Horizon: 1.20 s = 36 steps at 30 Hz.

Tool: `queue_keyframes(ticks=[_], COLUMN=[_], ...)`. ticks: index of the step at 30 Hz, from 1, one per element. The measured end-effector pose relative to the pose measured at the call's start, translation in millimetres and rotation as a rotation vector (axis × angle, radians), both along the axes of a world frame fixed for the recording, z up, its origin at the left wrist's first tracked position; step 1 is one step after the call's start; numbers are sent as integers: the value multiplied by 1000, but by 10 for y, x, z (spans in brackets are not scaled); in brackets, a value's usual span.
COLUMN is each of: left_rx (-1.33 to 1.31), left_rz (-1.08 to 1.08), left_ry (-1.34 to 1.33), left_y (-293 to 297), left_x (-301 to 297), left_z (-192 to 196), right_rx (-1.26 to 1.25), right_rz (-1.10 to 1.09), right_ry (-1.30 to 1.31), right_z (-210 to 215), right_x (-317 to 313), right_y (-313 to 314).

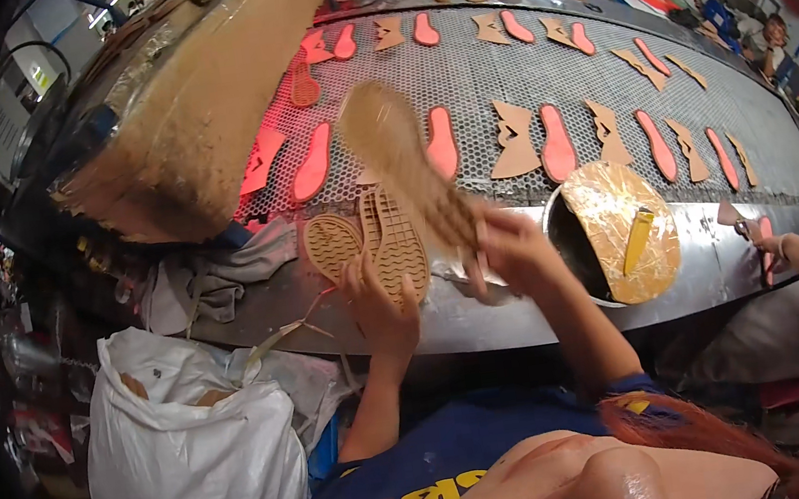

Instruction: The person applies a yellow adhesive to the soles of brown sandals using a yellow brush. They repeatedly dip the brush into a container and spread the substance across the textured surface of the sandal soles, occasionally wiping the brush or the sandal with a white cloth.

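The blurred brown sole (390,140) slanted over the near edge of the mesh belt (488,76), its rounded end toward eleven o'clock from the right hand (513,250), whose fingers were closed around its lower end. At nine o'clock the left hand (381,297), apart from the right, had its fingers against two treaded tan soles (393,240) on the metal ledge (471,331); whether it gripped them could not be told. Bare metal showed between the wrists, down to the ledge's front edge at six o'clock. At three o'clock, a pot (549,220) left the right forearm little room; a tan disc (649,191) partly covered its mouth, bearing a yellow tool (639,240). Toward one o'clock, open mesh ran between two rows of pink insoles (557,143) and tan cut-outs (512,139). A stained hood (182,127) bounded the belt at ten o'clock, a white sack (195,458) stood at eight, and a co-worker's hand (771,246) was well beyond the pot.
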<state>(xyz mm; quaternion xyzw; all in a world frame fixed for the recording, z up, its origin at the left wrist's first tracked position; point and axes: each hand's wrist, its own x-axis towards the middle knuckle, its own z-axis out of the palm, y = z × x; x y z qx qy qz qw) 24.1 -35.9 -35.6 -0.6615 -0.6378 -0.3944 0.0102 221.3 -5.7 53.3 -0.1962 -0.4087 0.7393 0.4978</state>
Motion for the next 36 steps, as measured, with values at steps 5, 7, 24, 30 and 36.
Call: queue_keyframes(ticks=[5,7,24,30,36], left_rx=[-129,-110,-201,-116,-33], left_rz=[7,-62,-117,-265,-147], left_ry=[0,-34,14,-691,-1148], left_y=[37,-10,-51,94,264], left_x=[-16,-60,37,25,-42], left_z=[-17,-56,369,176,-126], right_rx=[201,144,23,-196,-259], right_rz=[-160,-64,-1205,-1131,-1058], right_ry=[181,-56,-1964,-1871,-1795], right_z=[188,157,-396,-293,-252], right_x=[-277,-365,1543,1515,1594], right_y=[698,431,-735,-642,-604])
